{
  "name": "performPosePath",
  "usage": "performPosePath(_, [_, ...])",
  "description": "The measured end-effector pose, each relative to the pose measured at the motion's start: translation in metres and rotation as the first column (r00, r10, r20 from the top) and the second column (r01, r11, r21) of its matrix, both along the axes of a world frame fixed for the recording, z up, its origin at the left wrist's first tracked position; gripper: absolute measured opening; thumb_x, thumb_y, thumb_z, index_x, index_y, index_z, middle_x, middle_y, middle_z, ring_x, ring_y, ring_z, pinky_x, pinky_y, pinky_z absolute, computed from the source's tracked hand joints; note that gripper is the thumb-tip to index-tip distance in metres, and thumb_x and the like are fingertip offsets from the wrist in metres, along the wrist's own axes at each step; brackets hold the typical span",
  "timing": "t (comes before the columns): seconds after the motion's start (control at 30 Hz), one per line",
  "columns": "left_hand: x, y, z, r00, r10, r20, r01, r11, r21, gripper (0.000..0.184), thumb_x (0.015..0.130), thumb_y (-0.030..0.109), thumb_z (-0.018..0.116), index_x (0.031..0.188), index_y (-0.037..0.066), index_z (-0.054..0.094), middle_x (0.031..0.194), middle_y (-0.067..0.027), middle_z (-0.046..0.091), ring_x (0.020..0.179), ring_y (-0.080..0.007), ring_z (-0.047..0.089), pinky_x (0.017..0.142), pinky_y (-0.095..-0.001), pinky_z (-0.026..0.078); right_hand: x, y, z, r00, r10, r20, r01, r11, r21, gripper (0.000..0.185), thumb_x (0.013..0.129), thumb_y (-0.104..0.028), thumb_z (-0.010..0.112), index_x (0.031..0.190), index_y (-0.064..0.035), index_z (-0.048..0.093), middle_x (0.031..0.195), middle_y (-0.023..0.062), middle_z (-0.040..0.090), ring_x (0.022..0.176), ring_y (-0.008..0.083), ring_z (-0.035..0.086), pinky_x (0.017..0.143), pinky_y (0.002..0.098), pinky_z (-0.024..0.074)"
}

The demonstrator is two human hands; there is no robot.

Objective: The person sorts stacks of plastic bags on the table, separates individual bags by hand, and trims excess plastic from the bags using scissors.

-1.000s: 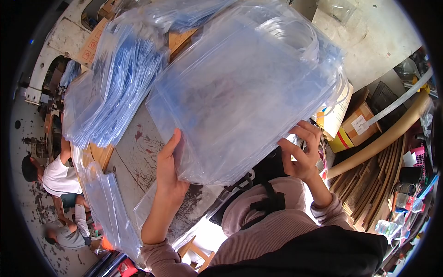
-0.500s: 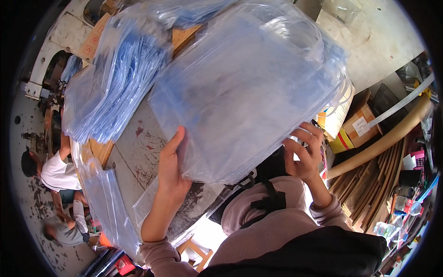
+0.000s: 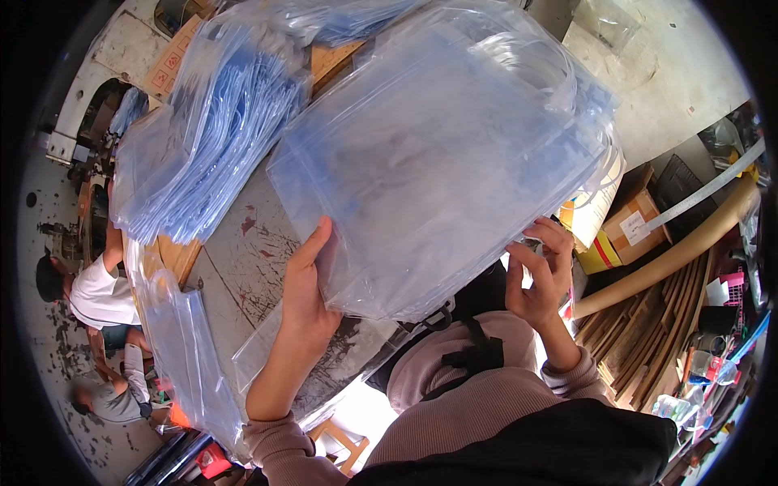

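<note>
A thick stack of clear plastic bags (image 3: 438,162) with looped handles lies slanted before me, its near end over the table edge. My left hand (image 3: 306,287) grips its lower left corner, thumb on top and the other fingers hidden beneath. At the right edge of the stack, the bent fingers of my right hand (image 3: 541,275) hold the rim with their tips; the exact contact is partly hidden. Beside the stack, on the left, rests a fanned pile of bluish plastic bags (image 3: 215,134).
More flat clear bags (image 3: 190,348) hang along the left table edge. The worn metal table (image 3: 239,235) shows scratches. Cardboard boxes (image 3: 636,227), a long tan tube (image 3: 673,263) and stacked brown strips (image 3: 648,332) stand to the right. Two people (image 3: 105,296) sit at far left.
The view has shifted slightly. My right hand has moved a little rightward along the stack's edge, its fingers drawn closer together. My left hand keeps its grip on the corner.
</note>
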State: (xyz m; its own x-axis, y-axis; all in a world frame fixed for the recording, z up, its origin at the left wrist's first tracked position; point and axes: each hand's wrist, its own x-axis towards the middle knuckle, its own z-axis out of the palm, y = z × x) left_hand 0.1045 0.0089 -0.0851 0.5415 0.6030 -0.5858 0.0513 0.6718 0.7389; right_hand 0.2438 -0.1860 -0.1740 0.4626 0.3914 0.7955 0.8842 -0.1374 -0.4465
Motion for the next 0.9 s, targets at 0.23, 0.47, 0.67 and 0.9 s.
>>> performPosePath(0.23, [0.000,0.001,0.001,1.000,0.003,0.015,-0.003,1.000,-0.031,0.041,0.086,0.032,0.058,0.114,0.003,0.051,0.106,-0.0090,0.058,0.096,-0.0225,0.059,0.084,-0.0387,0.050,-0.004,-0.003,0.013,0.998,0.048,0.051,-0.044,0.996,-0.072,0.041,0.056,0.002,0.054,0.092,-0.0119,0.068,0.096,0.0102,0.057,0.096,0.0319,0.054,0.080,0.0412,0.0408])
performPosePath(0.47, [-0.002,0.004,0.001,1.000,0.002,0.027,-0.001,0.999,-0.034,0.038,0.086,0.031,0.060,0.111,0.003,0.052,0.104,-0.0092,0.058,0.093,-0.0228,0.060,0.082,-0.0394,0.051,-0.020,0.005,0.034,0.983,0.141,0.114,-0.126,0.983,-0.134,0.040,0.060,-0.005,0.054,0.097,-0.0132,0.069,0.088,-0.0008,0.063,0.087,0.0167,0.056,0.089,0.0400,0.0286])
performPosePath(0.67, [-0.002,0.005,0.000,0.995,-0.035,0.096,0.040,0.998,-0.049,0.042,0.086,0.030,0.060,0.114,0.001,0.050,0.107,-0.0113,0.058,0.096,-0.0239,0.060,0.084,-0.0398,0.051,-0.018,0.007,0.049,0.971,0.210,0.115,-0.196,0.973,-0.123,0.036,0.061,-0.004,0.055,0.094,-0.0091,0.068,0.081,0.0009,0.063,0.074,0.0152,0.058,0.082,0.0366,0.0296])
performPosePath(0.9, [-0.002,0.002,0.004,0.998,-0.024,0.057,0.026,1.000,-0.018,0.043,0.086,0.030,0.059,0.116,0.002,0.049,0.110,-0.0114,0.056,0.099,-0.0247,0.059,0.086,-0.0410,0.050,-0.021,0.011,0.046,0.955,0.267,0.126,-0.258,0.962,-0.084,0.032,0.056,-0.006,0.058,0.087,-0.0071,0.067,0.081,0.0026,0.062,0.073,0.0160,0.056,0.076,0.0376,0.0327])
